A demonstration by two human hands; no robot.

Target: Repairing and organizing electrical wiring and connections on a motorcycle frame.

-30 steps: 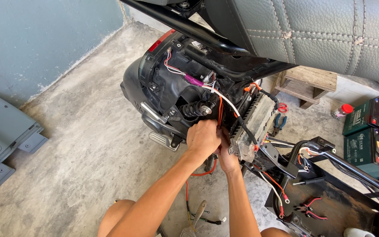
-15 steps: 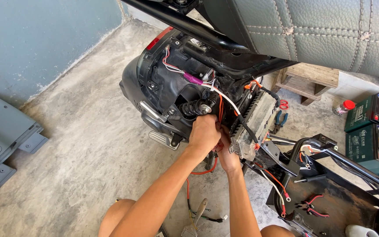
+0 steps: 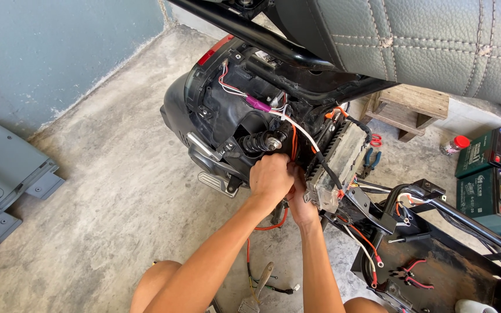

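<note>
My left hand (image 3: 271, 178) is closed around a bundle of orange wires (image 3: 293, 145) where it runs down beside the black rear frame of a stripped scooter (image 3: 221, 110). Just below and right of it, my right hand (image 3: 300, 203) grips the lower end of the same bundle, next to a dirty grey finned controller box (image 3: 337, 162). White, red and purple wires (image 3: 250, 101) run across the open bodywork above. A black coil spring shock (image 3: 259, 142) sits just above my left hand. The fingertips are hidden behind the wires.
A grey quilted seat (image 3: 424, 40) is raised overhead. Green batteries (image 3: 488, 174) stand at the right, a wooden pallet (image 3: 410, 110) behind. Blue-handled pliers (image 3: 371, 159) hang by the box. Grey body panels (image 3: 1, 179) lie at left. Hand tools (image 3: 259, 284) lie on the concrete.
Both hands have stayed on the orange wire bundle, shifting only slightly. The view has barely moved.
</note>
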